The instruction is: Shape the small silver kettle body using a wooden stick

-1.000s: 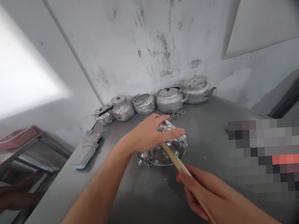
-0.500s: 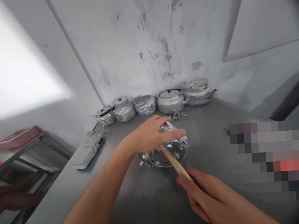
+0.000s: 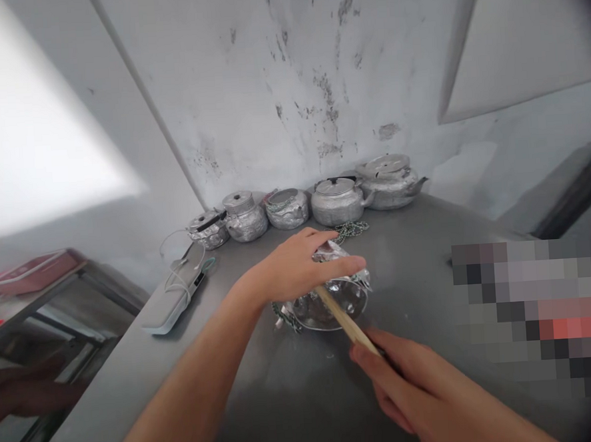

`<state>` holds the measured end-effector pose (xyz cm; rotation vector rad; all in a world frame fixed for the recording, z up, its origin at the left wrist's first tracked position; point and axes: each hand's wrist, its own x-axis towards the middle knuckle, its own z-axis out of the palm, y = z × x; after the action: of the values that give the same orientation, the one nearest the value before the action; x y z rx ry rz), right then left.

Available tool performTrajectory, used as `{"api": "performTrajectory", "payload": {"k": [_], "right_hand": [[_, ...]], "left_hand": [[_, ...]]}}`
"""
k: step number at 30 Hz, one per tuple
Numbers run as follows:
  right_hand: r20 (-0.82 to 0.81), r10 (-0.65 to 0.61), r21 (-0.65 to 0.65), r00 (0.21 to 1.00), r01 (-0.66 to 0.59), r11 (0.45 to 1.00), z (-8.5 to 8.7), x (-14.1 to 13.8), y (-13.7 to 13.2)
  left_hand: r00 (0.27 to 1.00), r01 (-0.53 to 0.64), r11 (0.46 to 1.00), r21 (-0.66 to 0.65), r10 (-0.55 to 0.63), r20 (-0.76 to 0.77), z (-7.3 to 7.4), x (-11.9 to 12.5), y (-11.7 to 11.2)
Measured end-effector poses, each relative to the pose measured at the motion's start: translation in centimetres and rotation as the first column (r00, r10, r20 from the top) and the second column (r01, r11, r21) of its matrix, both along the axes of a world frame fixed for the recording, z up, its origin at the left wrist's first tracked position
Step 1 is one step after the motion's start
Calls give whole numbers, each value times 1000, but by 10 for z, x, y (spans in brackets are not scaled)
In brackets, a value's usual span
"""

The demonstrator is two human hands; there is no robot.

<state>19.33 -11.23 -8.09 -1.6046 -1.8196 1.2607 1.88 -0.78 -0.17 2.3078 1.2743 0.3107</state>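
Observation:
A dented, shiny aluminium kettle body (image 3: 348, 303) lies tilted on the table, its wide round opening turned toward me. My left hand (image 3: 311, 263) is laid over its upper side, thumb and fingers spread around the metal and gripping it. Closed around a pale wooden stick (image 3: 345, 319), my right hand (image 3: 403, 381) is at the lower right. The stick's far end reaches the opening beneath my left hand; its tip is hidden. Green-and-white cord (image 3: 292, 320) hangs at the kettle's left side, and another bundle of patterned cord (image 3: 349, 231) lies just behind it.
Several aluminium kettles (image 3: 338, 202) line the back of the grey table (image 3: 286, 395) against a stained wall. A grey flat device with a cable (image 3: 173, 308) lies at the left edge. Beyond it, a pink tray (image 3: 38, 273) rests on a shelf. A blurred-out patch covers the right.
Almost nothing differs. Both hands, the kettle body and the stick hold the same positions, with only a very slight shift of the view.

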Motion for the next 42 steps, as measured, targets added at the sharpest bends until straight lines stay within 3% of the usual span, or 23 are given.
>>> {"api": "performTrajectory", "payload": {"k": [3,15,25,42], "right_hand": [[-38,2,52,999,0,999,1,1,1],[-62,-66,-168,996,54,984,-9,0,-4],[-79,55,7,995,-55,998,4,1,1],[-99,-8,38,995,12,999,7,0,-2]], "left_hand": [[1000,3,1000,7,-3,11,0,1,0],[1000,-9,1000,-2,9,5,1,1,-1],[1000,-8,1000,-4,8,14,1,-1,-1],[1000,-5,1000,2,5,-2,0,0,-1]]}}
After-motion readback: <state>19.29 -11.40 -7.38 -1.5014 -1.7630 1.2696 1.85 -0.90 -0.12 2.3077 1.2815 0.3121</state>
